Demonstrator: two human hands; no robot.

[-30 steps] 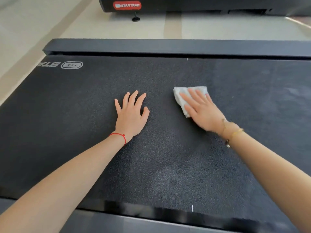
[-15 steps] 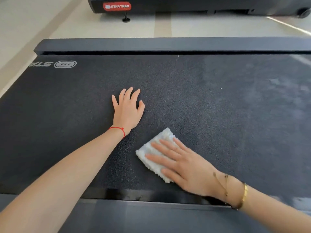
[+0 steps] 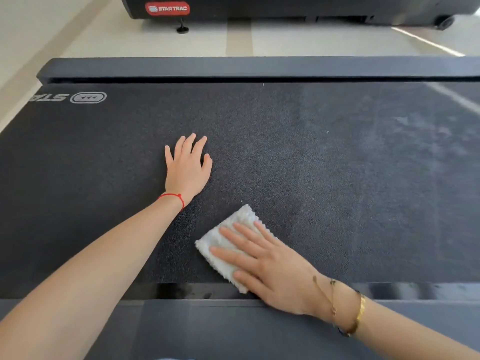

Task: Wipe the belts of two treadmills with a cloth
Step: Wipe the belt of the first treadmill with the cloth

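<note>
A black textured treadmill belt (image 3: 324,178) fills the head view, with a grey logo at its far left. My left hand (image 3: 188,168) lies flat on the belt, fingers spread, holding nothing. My right hand (image 3: 270,263) presses flat on a folded white cloth (image 3: 228,242) at the belt's near edge, fingers covering most of it. A second treadmill (image 3: 285,7) with a red STAR TRAC badge stands beyond, across the floor.
Dark grey side rails run along the far edge (image 3: 259,66) and the near edge (image 3: 207,331) of the belt. Pale tiled floor (image 3: 104,35) separates the two machines. A lighter, dusty patch shows on the belt at the right (image 3: 415,131).
My right hand dragged the cloth from the middle of the belt down toward the near edge and slightly left. My left hand stayed planted.
</note>
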